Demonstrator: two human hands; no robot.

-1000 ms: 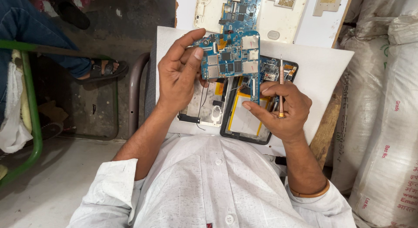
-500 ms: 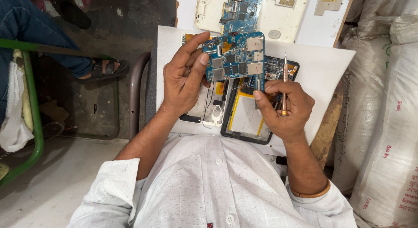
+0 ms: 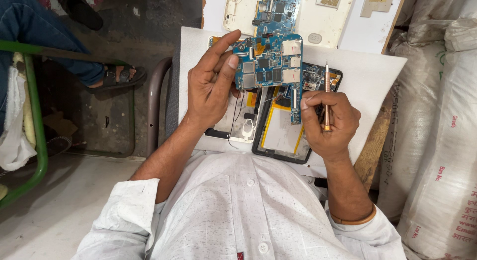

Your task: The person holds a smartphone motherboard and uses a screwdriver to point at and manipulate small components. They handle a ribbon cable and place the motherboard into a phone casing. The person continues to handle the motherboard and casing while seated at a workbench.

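Observation:
My left hand (image 3: pixel 211 86) pinches the left edge of a blue circuit board (image 3: pixel 271 66) and holds it lifted above an opened tablet shell (image 3: pixel 278 136) with a black frame and a yellow-edged battery. Thin wires hang from the board down to the shell. My right hand (image 3: pixel 328 123) grips a slim copper-coloured screwdriver (image 3: pixel 326 98) that points upright, and its fingertips touch the board's lower right corner. The shell lies on a white sheet (image 3: pixel 367 74) on my lap.
A white back cover (image 3: pixel 328 16) with another blue board (image 3: pixel 278 9) lies further off on a white panel. Stacked white sacks (image 3: pixel 442 116) stand on the right. On the left are a green metal chair frame (image 3: pixel 35 136) and another person's sandalled foot (image 3: pixel 114 76).
My left hand has raised the blue board higher off the shell. My right hand has turned the screwdriver upright and shifted slightly right.

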